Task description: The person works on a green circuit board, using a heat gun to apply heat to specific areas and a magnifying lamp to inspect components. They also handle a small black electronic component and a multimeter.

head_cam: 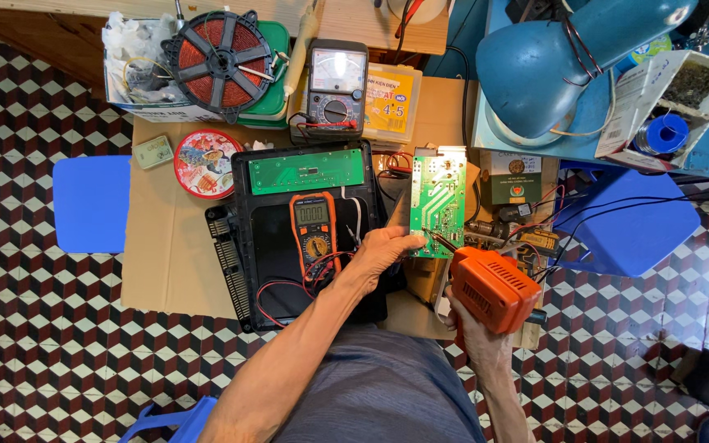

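Observation:
My left hand [385,248] grips the lower left edge of a green circuit board [437,197] that stands upright on the cardboard sheet. My right hand [476,332] holds an orange soldering gun [492,287] by its handle, with the tip touching the bottom of the green board near my left fingers. To the left lies an orange digital multimeter [313,227] on a black appliance housing [266,238], its red and black leads curling below it. A second long green board [306,170] lies across the housing's top.
A copper coil on a black spool [219,59] and an analog meter [336,85] stand behind. A round red tin [205,163] lies left, blue stools [90,203] [633,221] flank the cardboard [166,246], and a blue desk lamp [560,57] hangs at right.

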